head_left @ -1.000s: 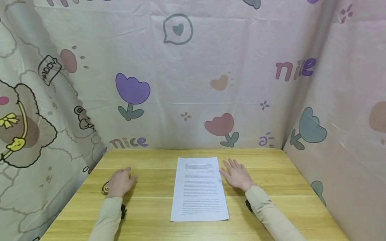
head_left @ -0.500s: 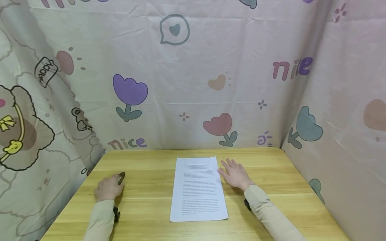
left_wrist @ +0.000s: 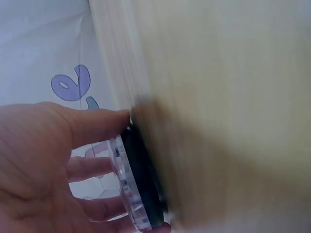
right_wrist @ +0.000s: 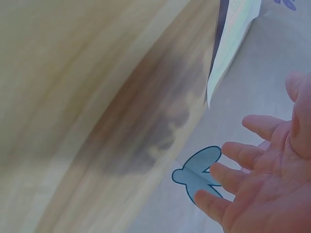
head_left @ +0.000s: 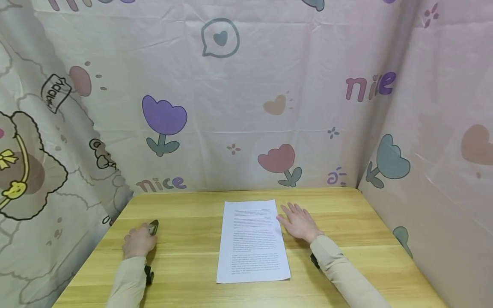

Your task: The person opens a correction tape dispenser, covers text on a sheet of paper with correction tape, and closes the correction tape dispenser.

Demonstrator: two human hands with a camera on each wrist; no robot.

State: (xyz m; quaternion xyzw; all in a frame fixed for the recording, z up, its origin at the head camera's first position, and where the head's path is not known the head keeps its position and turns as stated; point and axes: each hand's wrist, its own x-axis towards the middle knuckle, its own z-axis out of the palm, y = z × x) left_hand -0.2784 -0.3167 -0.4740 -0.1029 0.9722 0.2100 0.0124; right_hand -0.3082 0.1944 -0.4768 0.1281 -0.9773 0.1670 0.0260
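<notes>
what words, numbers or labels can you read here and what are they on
"nice": back curtain, lower left
"nice": back curtain, upper right, the c partly lost in a fold
"HAPPY": left curtain, tilted
Top-left lettering: cut off by the picture edge
Paper: lines of print, too small to read
Object in the left hand: no readable text

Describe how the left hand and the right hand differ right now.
The left hand grips a dark, clear-edged object; the right hand holds nothing. The left hand's fingers bend around that object, while the right hand's are extended and spread. The left hand is well apart from the paper; the right hand is close beside its edge. Both come out of beige sleeves.
</notes>
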